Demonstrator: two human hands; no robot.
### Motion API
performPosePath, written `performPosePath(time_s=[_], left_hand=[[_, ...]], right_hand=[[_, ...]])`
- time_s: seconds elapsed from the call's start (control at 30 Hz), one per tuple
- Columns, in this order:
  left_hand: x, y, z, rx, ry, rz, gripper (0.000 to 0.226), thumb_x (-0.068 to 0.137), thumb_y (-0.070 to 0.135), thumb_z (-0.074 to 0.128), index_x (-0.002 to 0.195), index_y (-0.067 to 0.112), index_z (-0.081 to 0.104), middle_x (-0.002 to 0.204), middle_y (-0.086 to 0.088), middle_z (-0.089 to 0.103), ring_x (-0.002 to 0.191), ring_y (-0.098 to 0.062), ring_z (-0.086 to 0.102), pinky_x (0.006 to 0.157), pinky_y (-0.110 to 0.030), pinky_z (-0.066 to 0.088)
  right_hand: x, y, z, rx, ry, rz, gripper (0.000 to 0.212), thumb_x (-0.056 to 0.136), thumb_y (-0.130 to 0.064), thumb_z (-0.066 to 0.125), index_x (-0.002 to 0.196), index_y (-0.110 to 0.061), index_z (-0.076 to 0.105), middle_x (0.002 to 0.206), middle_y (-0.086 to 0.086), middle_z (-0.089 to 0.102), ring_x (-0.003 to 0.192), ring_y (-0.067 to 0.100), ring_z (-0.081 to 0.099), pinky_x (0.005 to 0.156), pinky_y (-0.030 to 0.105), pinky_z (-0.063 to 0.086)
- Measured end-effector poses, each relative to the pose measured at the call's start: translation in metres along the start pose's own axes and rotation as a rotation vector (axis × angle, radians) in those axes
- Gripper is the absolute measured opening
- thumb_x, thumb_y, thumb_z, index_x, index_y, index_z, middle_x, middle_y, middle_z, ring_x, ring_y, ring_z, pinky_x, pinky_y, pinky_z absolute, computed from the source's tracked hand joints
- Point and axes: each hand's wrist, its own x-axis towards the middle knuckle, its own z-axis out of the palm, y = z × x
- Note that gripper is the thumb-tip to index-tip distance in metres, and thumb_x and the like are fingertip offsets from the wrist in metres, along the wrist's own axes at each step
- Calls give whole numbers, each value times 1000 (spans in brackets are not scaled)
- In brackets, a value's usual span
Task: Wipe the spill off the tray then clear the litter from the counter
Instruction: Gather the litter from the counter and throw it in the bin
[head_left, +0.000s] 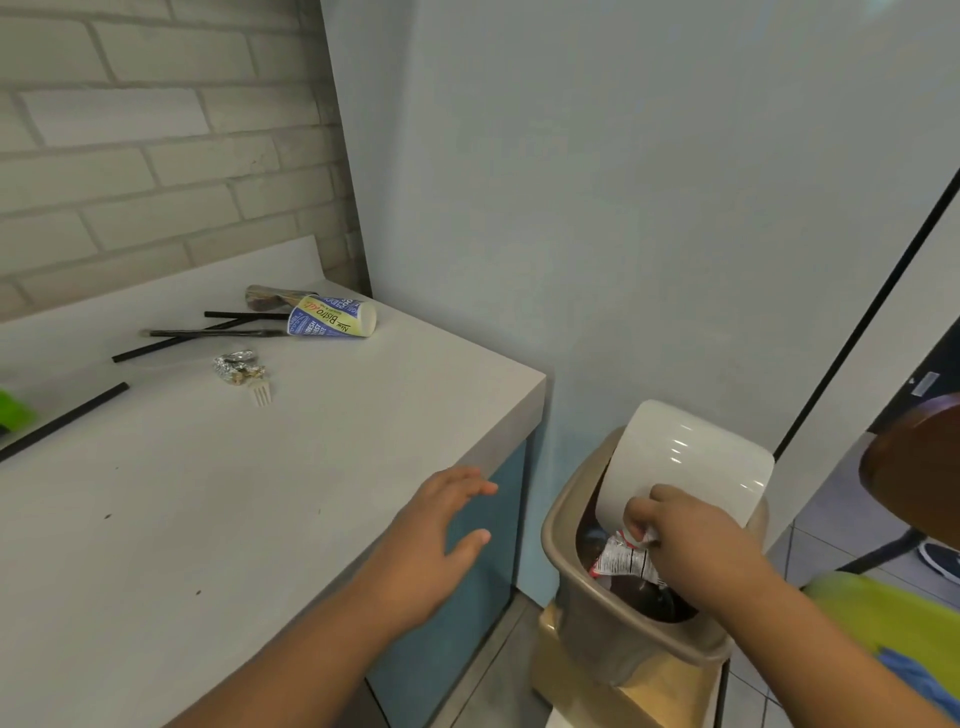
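Note:
My right hand (685, 540) hangs over the open beige bin (561, 525), pinching a crumpled white and red wrapper (623, 558) at the bin's mouth. The bin's white swing lid (685, 457) is tipped up behind the hand. My left hand (436, 535) hovers open over the right front corner of the grey counter (208, 519), holding nothing. Litter lies at the back of the counter: a printed paper cup (335, 317) on its side, black straws (197, 335), a foil ball (236, 364), a white plastic fork (261, 392) and a brown wrapper (270, 296).
A brick wall backs the counter and a pale blue wall stands on its right. A green object (13, 413) and another black straw (67, 418) show at the left edge. A brown chair (914, 467) stands right; green and blue items (893, 629) sit under my right arm.

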Motion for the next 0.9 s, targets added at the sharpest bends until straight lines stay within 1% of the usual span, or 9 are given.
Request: performPosePath(time_s=[0.1,0.2,0.3,0.4,0.53,0.63,0.73,0.83,0.9], left_hand=[[-2,-6,-4,2,16,-27,38,91,27,59,121,47,49,137,29,34,125,7,40,109,-26,37],[-5,-10,-8,7,17,-50,37,91,28,59,121,48,49,139,28,34,126,5,40,109,-27,37],[-8,-11,-10,17,12,-61,36,92,29,58,120,48,48,139,28,33,126,5,40,109,-25,36],[-10,-13,-12,28,9,-65,35,91,30,58,118,51,47,138,29,32,125,7,39,109,-24,36],[-14,-13,-15,39,5,-72,35,92,32,57,110,58,43,137,31,32,125,9,38,109,-22,34],[-15,-13,-17,42,7,-78,34,92,32,57,111,57,44,136,31,32,124,9,37,109,-22,34],[-17,-14,-18,41,8,-82,33,92,32,57,114,54,45,136,30,33,124,8,38,108,-22,34],[-18,-14,-19,45,7,-89,33,92,32,57,115,53,45,132,33,32,123,8,39,108,-20,34],[-18,-16,-20,49,7,-91,33,92,32,57,113,54,44,128,40,30,121,10,39,106,-17,33]], right_hand=[[5,-4,-1,-132,-98,15,30,86,-14,61,109,-33,55,105,-8,42,99,16,54,90,26,48],[8,-5,5,-242,-237,52,34,87,-15,62,119,-25,55,109,-4,48,103,18,55,95,30,47],[13,-4,15,-330,-305,45,33,85,-18,65,118,-18,59,117,0,55,95,17,55,95,31,47],[20,-1,23,-379,-356,53,29,88,-18,61,116,-13,61,109,2,59,85,14,50,92,28,48],[27,2,26,-404,-433,101,30,86,-23,63,115,-16,63,116,2,64,106,17,60,99,31,46],[31,4,32,-447,-501,118,29,86,-31,61,112,-18,64,110,0,65,104,18,60,98,33,46],[33,6,40,-462,-587,127,34,88,-34,54,119,-20,61,106,0,61,102,22,57,97,40,44],[34,8,47,-449,-675,127,38,91,-28,50,127,-19,56,122,3,59,112,25,55,100,40,43],[32,5,47,-406,-675,141,42,93,-26,46,134,-17,52,131,5,56,118,25,53,104,39,41]])
